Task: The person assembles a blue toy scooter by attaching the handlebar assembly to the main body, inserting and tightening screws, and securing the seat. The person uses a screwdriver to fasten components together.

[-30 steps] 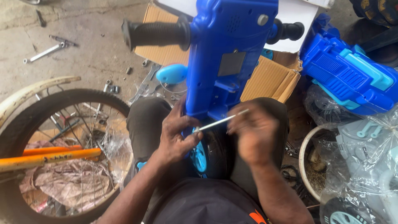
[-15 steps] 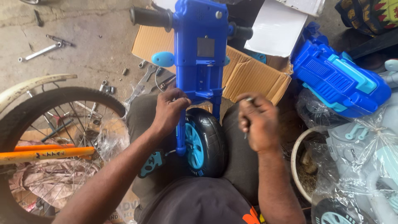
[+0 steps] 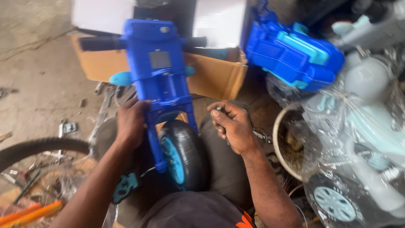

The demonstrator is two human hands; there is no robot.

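Head view, looking down at our lap. We hold a blue plastic toy steering column with a forked lower end (image 3: 162,80) upright between our knees. Its black handlebar grips (image 3: 99,43) point left and right at the top. A black rubber-look wheel with a light blue hub (image 3: 183,154) sits in the fork at the bottom.

Our left hand (image 3: 131,122) is wrapped around the left leg of the fork, fingers curled closed on the plastic. Our right hand (image 3: 232,124) hovers just right of the fork, apart from it. It is clenched in a fist, and a small silvery metal tip (image 3: 218,109) shows at the top. We cannot tell what kind of piece or tool this is.

We judge the step in hand to be steadying the column while the metal piece is readied beside the fork. A further move would call for a firm left-hand hold, so the fork does not twist. It would also need the metal tip lined up with its place on the fork or hub, which these views do not show.

Surroundings: a brown cardboard box (image 3: 219,76) lies behind the column. A second blue plastic toy body (image 3: 291,55) is at upper right. A pale toy wrapped in clear film (image 3: 367,109) is at right, and a spoked bicycle wheel (image 3: 38,147) at left.
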